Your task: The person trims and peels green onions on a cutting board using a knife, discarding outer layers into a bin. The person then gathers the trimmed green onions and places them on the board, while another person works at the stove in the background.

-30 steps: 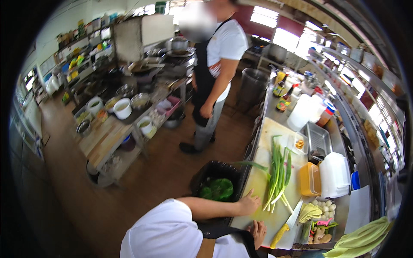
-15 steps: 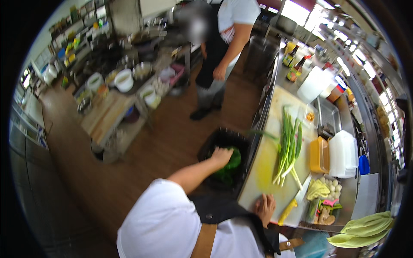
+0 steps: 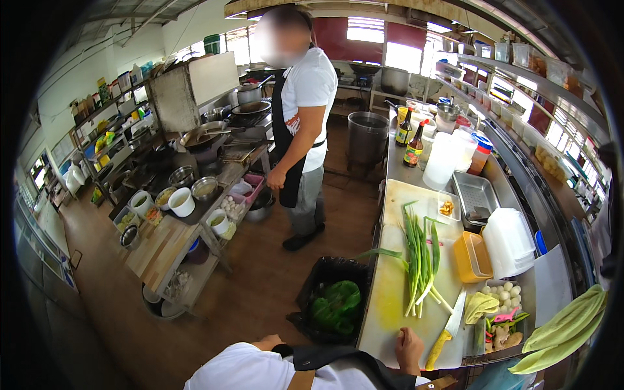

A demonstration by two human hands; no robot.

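the long steel counter [image 3: 416,162] runs from my chest at 6 o'clock up toward 12, and a second person in a white shirt and black apron [image 3: 302,130] stands on the wooden floor at 11 o'clock, beside a prep table [image 3: 162,250] crowded with bowls and cups at 9 to 10. on the floor just left of the counter sits a black bin [image 3: 325,276] with a green bag inside. the pale cutting board [image 3: 396,286] lies on the counter in front of me, stained yellow near its lower end, and my right hand [image 3: 409,348] rests flat on its near edge at 6 o'clock, fingers loosely together, holding nothing. a bunch of green onions [image 3: 419,263] lies lengthwise on the board at 1 o'clock from that hand, well clear of it. the knife with a yellow handle [image 3: 447,328] lies just to the right of my hand, blade pointing away, not touched. an orange tub [image 3: 472,257] sits at 2 o'clock beyond it. my left hand is hidden below my shoulder, so i cannot tell how it is shaped.
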